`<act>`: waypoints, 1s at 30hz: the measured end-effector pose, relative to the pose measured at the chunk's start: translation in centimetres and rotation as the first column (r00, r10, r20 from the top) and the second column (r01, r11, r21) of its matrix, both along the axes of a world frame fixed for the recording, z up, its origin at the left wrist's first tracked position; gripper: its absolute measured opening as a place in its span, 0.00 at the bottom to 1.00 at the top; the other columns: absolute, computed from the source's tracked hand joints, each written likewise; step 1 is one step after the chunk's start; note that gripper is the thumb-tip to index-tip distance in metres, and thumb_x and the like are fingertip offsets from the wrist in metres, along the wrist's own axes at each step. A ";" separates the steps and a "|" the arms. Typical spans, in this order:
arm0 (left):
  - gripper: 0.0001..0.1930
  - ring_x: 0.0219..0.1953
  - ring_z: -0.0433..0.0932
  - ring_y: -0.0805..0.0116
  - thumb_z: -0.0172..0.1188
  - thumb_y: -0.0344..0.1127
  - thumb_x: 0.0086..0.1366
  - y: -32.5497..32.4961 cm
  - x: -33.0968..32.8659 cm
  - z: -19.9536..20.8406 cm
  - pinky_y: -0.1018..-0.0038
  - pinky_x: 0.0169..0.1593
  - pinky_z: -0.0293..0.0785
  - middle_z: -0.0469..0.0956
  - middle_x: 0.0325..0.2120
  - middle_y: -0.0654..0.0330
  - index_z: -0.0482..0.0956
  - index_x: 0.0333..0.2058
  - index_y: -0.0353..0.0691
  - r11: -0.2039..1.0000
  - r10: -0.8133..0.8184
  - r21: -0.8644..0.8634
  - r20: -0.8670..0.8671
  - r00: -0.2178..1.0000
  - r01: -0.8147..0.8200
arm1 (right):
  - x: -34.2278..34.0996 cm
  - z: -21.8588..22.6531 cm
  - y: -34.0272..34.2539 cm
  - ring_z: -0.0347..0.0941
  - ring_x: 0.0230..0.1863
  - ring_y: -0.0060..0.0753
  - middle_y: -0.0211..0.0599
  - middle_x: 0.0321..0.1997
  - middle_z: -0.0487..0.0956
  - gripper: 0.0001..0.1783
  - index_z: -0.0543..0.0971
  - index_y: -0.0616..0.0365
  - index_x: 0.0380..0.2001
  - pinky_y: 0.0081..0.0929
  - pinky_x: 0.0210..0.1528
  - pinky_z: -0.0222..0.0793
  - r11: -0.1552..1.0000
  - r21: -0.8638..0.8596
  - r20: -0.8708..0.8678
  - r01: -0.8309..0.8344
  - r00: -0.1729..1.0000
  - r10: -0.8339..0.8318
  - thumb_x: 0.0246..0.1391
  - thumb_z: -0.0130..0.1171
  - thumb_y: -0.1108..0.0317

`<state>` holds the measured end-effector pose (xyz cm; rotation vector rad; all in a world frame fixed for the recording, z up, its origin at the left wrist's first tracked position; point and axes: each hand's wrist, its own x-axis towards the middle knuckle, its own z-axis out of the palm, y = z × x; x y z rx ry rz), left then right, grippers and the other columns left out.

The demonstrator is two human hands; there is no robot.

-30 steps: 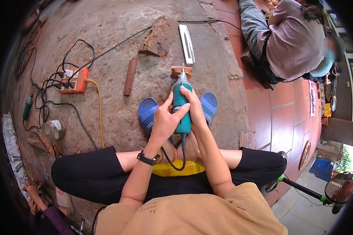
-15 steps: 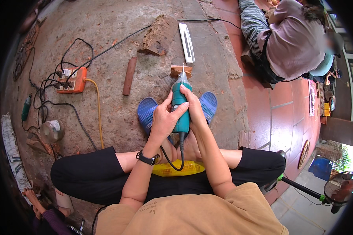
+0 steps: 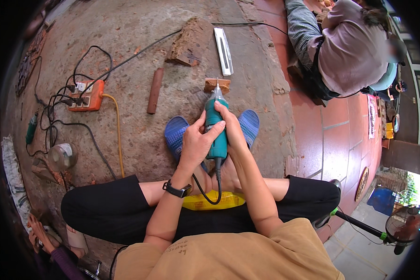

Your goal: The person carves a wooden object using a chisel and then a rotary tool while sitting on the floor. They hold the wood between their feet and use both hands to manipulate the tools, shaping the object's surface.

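Observation:
Both my hands are wrapped round a teal corded die grinder (image 3: 217, 145), which points away from me. My left hand (image 3: 197, 142) grips its left side, the thumb lying across the body. On the right side, my right hand (image 3: 229, 125) is closed, with its fingers reaching toward the clear nose. The thin bit at the tool's tip overlaps a small brown wood block (image 3: 224, 86) on the ground; whether it touches the wood I cannot tell. The tool's black cord (image 3: 219, 186) loops back between my forearms.
An orange power strip (image 3: 98, 95) with tangled black cords lies at left. Ahead are a reddish wood stick (image 3: 155, 91), a rough wood chunk (image 3: 189, 43) and a long white holder (image 3: 223, 51). Blue slippers (image 3: 249, 126) flank the tool. Another person (image 3: 347, 49) sits at upper right.
The view has shifted very slightly. My grip on the die grinder looks the same. At lower left, another person's hands have moved a little.

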<state>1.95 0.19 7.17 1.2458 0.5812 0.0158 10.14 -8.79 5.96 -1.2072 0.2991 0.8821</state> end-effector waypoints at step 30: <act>0.25 0.31 0.78 0.80 0.65 0.40 0.62 -0.2 0.2 -1.4 0.82 0.34 0.75 0.82 0.33 0.59 0.74 0.54 0.30 0.988 0.113 -0.111 0.080 0.990 -0.103 | 0.1 -0.5 0.7 0.73 0.24 0.24 0.30 0.27 0.74 0.18 0.75 0.58 0.33 0.24 0.26 0.72 0.998 -0.054 0.037 0.039 0.999 -0.037 0.58 0.58 0.52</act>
